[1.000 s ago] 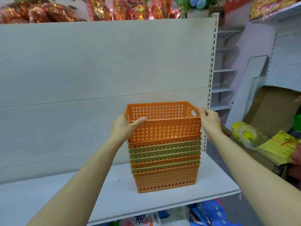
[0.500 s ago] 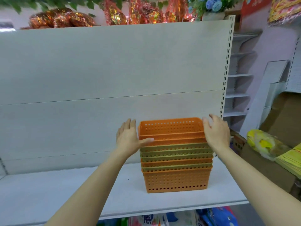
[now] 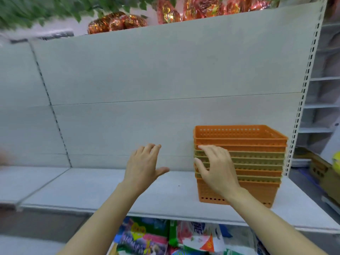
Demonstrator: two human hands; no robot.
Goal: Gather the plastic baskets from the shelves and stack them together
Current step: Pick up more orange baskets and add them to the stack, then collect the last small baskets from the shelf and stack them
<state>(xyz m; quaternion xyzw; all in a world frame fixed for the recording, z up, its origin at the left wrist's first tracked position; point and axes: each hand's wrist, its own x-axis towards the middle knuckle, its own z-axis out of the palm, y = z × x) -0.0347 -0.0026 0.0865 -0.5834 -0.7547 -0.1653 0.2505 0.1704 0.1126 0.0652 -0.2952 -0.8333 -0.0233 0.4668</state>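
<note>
My two bare hands reached over a pale grey shelf [image 3: 92, 196] in a shop aisle, where a nested stack of plastic baskets [image 3: 255, 162] stood at the shelf's right end, close against the perforated upright [image 3: 301, 100] of the shelving unit. The stack showed orange rims at the top, several olive-green rims in the middle with an orange one among them, and a deeper orange basket at the bottom, its perforated wall resting on the shelf. My right hand [image 3: 217, 170] hung in front of the stack's near left corner, fingers [image 3: 204, 149] spread and loosely curled, gripping nothing; whether the fingertips touched the rims could not be told from this angle. My left hand [image 3: 143, 166] hovered to the left of the stack and apart from it, palm away from me, fingers open and thumb splayed toward the baskets, holding nothing. Both forearms ran bare from the lower edge of the view. The rest of the shelf to the left lay bare against the grey back panel [image 3: 165, 70]. Above the panel sat foil-wrapped red and gold goods [image 3: 117, 22] and blurred green leaves [image 3: 36, 10]. Below the shelf's front edge, brightly printed packets [image 3: 165, 238] showed on a lower level. At the far right, a cardboard box [image 3: 320, 170] stood on the floor beside narrower empty shelves [image 3: 322, 105].
</note>
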